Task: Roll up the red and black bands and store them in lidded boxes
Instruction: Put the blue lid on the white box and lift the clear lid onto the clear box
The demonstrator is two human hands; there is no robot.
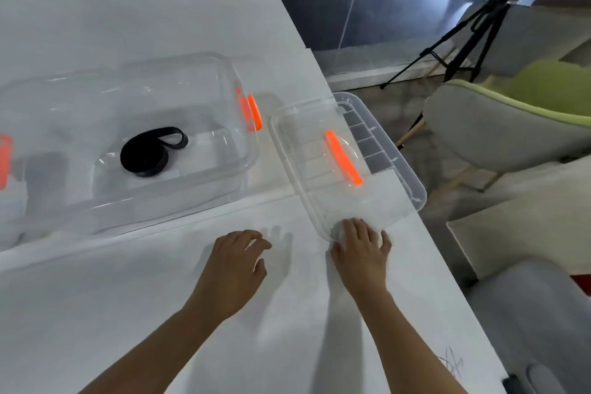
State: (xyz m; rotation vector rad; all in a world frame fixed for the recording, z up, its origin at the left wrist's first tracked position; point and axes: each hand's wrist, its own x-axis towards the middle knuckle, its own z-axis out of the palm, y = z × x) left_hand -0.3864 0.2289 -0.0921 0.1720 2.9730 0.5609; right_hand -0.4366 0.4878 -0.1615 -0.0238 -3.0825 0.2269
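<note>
A rolled black band [150, 152] lies inside an open clear plastic box [204, 195] with orange latches, on the white table. The box's clear lid [383, 201] with an orange handle [343, 157] lies flat to the right, partly over the table's right edge. My right hand [361, 249] rests with spread fingers on the lid's near corner. My left hand [238, 261] hovers just above the table left of the lid, fingers loosely curled, holding nothing. No red band is in view.
The white table [128, 313] ends close on the right, at the lid. Beyond it stand a grey-green chair [511, 125], a black tripod [463, 41] and a second grey seat [543, 313]. Another orange latch [4, 160] shows at the far left.
</note>
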